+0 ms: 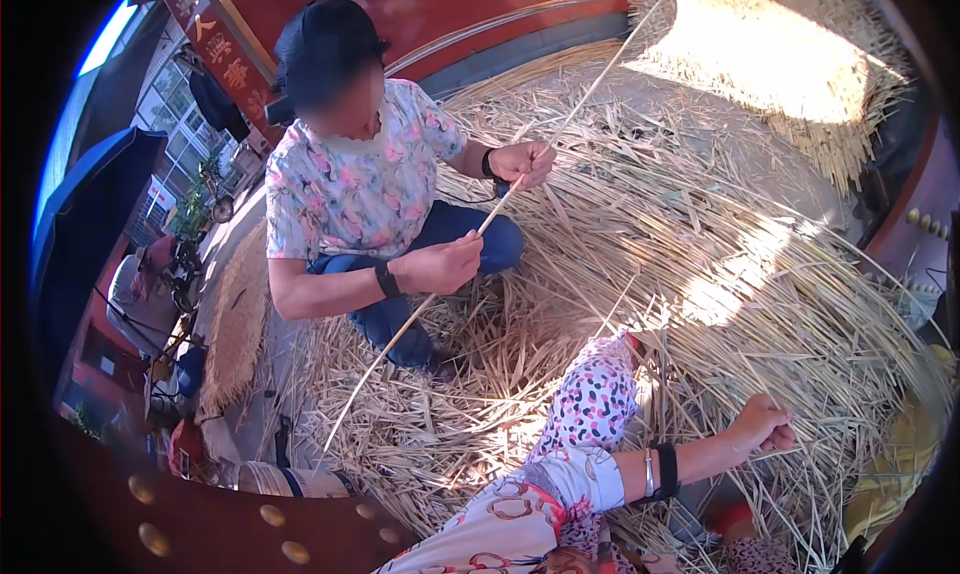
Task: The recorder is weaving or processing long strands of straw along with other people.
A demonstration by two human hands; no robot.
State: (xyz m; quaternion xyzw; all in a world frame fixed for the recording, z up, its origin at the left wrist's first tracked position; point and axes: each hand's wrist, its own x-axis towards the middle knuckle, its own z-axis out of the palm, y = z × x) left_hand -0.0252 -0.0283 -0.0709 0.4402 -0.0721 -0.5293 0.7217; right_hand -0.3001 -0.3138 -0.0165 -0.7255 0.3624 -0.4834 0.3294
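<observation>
My right hand [765, 424] out ahead, fist closed around thin bamboo strips [800, 374] pulled from heap, arm stretched because pile [650, 224] spreads wide. My left hand hidden behind spotted sleeve [592, 399]; cannot tell its state. Well beyond fist, co-worker [360, 184] crouches on pile, both hands pinching one long strip [500, 209], held slanted so it runs clear of litter. Woven mat [235, 324] far off left.
</observation>
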